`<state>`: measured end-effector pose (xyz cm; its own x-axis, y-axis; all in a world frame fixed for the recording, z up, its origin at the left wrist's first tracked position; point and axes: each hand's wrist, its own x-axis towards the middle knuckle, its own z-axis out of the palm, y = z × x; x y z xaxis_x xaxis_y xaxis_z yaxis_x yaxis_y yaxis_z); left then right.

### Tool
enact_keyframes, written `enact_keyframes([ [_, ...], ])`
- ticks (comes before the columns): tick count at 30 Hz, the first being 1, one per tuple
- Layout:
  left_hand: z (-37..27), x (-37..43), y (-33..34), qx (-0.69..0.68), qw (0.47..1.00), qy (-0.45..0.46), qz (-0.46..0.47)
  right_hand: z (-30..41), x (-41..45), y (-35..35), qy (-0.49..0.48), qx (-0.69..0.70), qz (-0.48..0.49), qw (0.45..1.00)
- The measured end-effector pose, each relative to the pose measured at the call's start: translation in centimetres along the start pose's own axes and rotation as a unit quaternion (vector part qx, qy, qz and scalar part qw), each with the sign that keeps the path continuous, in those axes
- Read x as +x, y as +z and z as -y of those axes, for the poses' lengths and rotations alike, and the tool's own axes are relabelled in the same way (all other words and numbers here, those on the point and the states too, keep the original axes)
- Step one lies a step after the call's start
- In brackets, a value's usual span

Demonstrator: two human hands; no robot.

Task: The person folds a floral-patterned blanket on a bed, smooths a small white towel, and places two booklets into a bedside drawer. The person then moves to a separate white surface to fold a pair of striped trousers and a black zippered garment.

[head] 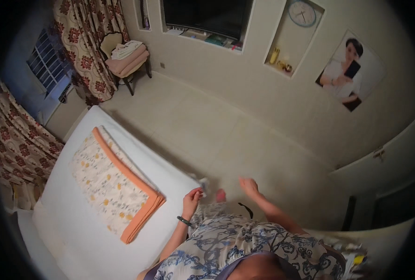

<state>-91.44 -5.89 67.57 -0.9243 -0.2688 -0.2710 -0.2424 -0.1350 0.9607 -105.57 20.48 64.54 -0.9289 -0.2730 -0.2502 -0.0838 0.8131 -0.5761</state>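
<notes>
My left hand, with a dark bangle on its wrist, is over the near right corner of the bed. Its fingers are bent near a small bit of pale cloth at that corner; whether they grip it is not clear. My right hand hangs over the floor to the right, fingers curled, with nothing visible in it. A folded floral quilt with an orange border lies on the white-sheeted bed, left of my left hand and apart from it.
Pale tiled floor runs between the bed and the wall. A chair holding folded pink and white cloths stands by the floral curtain. A television sits in a wall niche. Shelves with small items are at the lower right.
</notes>
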Motion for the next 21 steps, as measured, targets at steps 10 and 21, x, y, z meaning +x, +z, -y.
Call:
enact_keyframes([
  [10,-11.5,24.6,5.3,0.093,0.991,0.055,0.079,-27.1,9.8,-9.6,0.152,-0.312,0.132,0.928],
  [21,-14.8,38.8,-3.8,0.015,0.972,0.038,-0.231,-10.3,58.0,-4.0,0.021,0.017,0.353,0.935],
])
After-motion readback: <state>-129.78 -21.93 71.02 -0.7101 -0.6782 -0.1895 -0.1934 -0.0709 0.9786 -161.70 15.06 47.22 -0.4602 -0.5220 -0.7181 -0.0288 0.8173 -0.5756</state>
